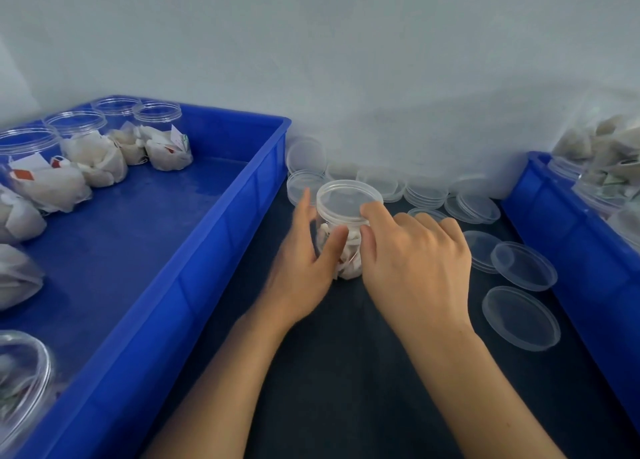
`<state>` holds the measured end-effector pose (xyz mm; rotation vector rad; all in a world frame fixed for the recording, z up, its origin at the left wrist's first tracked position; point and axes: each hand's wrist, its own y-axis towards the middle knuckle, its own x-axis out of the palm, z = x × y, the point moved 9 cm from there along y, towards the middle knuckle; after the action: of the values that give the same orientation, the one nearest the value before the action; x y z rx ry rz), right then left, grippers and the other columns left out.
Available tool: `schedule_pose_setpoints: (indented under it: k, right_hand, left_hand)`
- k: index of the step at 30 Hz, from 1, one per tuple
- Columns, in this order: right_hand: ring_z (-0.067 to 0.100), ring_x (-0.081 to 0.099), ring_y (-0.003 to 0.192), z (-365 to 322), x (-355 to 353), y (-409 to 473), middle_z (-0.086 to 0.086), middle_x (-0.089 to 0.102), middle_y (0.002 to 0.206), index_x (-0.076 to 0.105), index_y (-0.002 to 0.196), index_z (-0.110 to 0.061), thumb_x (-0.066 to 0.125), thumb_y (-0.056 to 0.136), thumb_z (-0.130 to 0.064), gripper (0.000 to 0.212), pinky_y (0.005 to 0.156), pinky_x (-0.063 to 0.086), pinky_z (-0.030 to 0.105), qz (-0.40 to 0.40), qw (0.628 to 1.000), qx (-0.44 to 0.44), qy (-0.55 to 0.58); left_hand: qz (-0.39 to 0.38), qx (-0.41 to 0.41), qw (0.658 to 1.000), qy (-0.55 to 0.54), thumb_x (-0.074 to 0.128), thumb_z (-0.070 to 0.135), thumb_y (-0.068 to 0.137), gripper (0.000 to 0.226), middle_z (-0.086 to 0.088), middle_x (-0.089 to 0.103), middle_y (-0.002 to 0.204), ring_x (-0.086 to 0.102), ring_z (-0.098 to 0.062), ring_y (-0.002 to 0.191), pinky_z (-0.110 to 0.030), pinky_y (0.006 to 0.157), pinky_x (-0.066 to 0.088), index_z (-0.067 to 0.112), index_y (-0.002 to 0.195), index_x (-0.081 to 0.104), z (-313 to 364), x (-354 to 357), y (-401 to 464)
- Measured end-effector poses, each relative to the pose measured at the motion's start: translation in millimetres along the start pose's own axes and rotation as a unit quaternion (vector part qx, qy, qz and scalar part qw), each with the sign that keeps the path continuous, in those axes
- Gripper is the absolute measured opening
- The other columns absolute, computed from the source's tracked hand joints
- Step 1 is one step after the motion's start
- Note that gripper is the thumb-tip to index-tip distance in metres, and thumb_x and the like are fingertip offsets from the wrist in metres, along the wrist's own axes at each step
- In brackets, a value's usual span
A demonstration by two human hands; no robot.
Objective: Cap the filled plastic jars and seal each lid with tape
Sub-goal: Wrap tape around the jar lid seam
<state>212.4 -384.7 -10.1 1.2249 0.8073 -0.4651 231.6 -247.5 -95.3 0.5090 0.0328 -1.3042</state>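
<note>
A clear plastic jar (349,250) filled with white tea bags stands upright on the dark table between two blue trays. A clear lid (346,200) sits on its mouth. My left hand (304,261) holds the jar's body, thumb in front and fingers behind. My right hand (412,254) grips the lid's right rim with curled thumb and fingers. No tape is in view.
The blue tray on the left (194,250) holds several uncapped filled jars (162,139). A second blue tray (568,236) with filled jars stands at the right. Loose clear lids (519,316) lie to the right of the jar, and stacks of lids (426,191) line the wall.
</note>
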Motion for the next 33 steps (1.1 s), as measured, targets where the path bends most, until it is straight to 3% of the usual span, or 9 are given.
schedule_pose_setpoints:
  k: [2,4,7,11,15,23,33]
  right_hand:
    - [0.025,0.040,0.052,0.7,-0.7,-0.7,-0.001,0.044,0.053,0.066,0.087,-0.017,0.072,0.083,-0.008,0.012,0.062,0.027,0.038,0.005,1.000,-0.001,0.013]
    - [0.027,0.044,0.054,4.7,-2.1,-2.1,0.000,0.047,0.055,0.068,0.091,-0.017,0.063,0.088,-0.012,0.007,0.062,0.033,0.040,0.012,0.999,0.002,0.046]
    - [0.029,0.049,0.060,9.3,-3.7,-5.8,-0.001,0.055,0.062,0.070,0.105,-0.018,0.041,0.094,-0.020,0.031,0.068,0.039,0.046,-0.011,0.993,0.011,0.115]
    - [0.027,0.048,0.065,5.5,-12.5,-12.2,-0.004,0.057,0.069,0.067,0.117,-0.020,0.035,0.093,-0.021,0.040,0.072,0.039,0.047,-0.031,0.990,-0.002,0.135]
    - [0.026,0.049,0.067,13.8,-14.0,-16.4,-0.003,0.058,0.072,0.062,0.119,-0.016,0.040,0.094,-0.019,0.034,0.074,0.038,0.044,-0.045,0.995,0.024,0.085]
    - [0.024,0.043,0.069,28.0,1.3,-21.0,-0.004,0.051,0.074,0.057,0.110,-0.017,0.042,0.094,-0.017,0.021,0.074,0.028,0.040,-0.076,0.994,0.068,0.035]
    - [0.022,0.042,0.070,27.4,13.6,-21.5,-0.006,0.049,0.076,0.054,0.106,-0.020,0.040,0.096,-0.021,0.018,0.073,0.021,0.038,-0.095,0.991,0.087,0.045]
  left_hand:
    - [0.014,-0.010,0.999,-0.030,0.053,0.061,0.100,0.054,0.023,0.065,0.134,0.062,0.000,0.125,-0.027,0.099,0.052,0.039,0.149,0.046,-5.7,1.9,0.0]
    - [0.051,-0.012,0.998,-0.040,0.057,0.066,0.093,0.056,0.022,0.065,0.133,0.063,0.000,0.124,-0.037,0.101,0.055,0.039,0.142,0.049,-6.9,-1.5,-1.2]
    - [0.100,-0.005,0.994,-0.045,0.062,0.063,0.089,0.048,0.016,0.063,0.131,0.064,-0.003,0.121,-0.041,0.098,0.056,0.044,0.131,0.048,-3.8,-8.0,-5.4]
    - [0.169,0.002,0.986,-0.001,0.057,0.062,0.086,0.046,0.002,0.064,0.113,0.065,-0.015,0.104,-0.048,0.086,0.056,0.032,0.119,0.053,9.8,-21.1,-10.0]
    - [0.178,0.012,0.982,0.057,0.054,0.066,0.086,0.046,0.004,0.063,0.097,0.063,-0.016,0.091,-0.037,0.074,0.053,0.027,0.109,0.057,25.2,-21.2,-11.6]
    - [0.153,-0.030,0.984,0.087,0.053,0.072,0.080,0.045,0.013,0.059,0.095,0.058,-0.002,0.092,-0.017,0.071,0.041,0.034,0.103,0.055,26.7,-14.1,-11.3]
    - [0.132,-0.091,0.986,0.048,0.050,0.077,0.075,0.048,0.010,0.064,0.094,0.059,0.000,0.089,-0.022,0.069,0.043,0.036,0.098,0.059,21.0,-10.1,-13.5]
